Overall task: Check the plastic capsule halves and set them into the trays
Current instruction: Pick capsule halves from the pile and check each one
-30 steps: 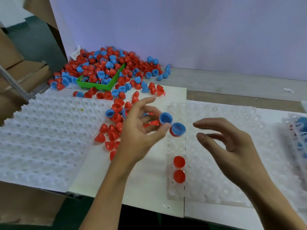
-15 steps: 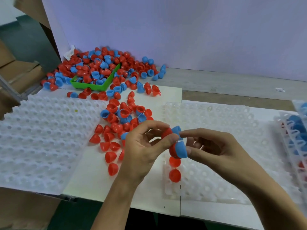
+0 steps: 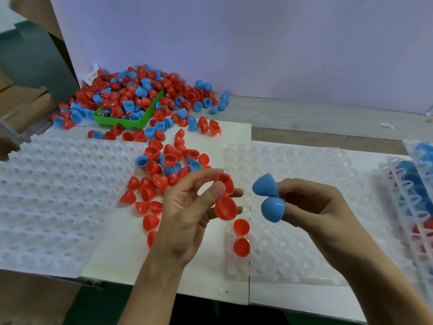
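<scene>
With your left hand [image 3: 194, 207] pinching the red capsule pair [image 3: 224, 198] and your right hand [image 3: 311, 205] the blue capsule pair [image 3: 269, 199] above the clear tray [image 3: 304, 249], you needed each seated dome-up beside the seated red halves [image 3: 241, 238].

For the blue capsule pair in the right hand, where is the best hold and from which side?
At the narrow joint between the two domes of the blue pair, pinched from the right, as the right hand does. The smooth, rounded domes would likely slip; the waist gives fingers a seat.
</scene>
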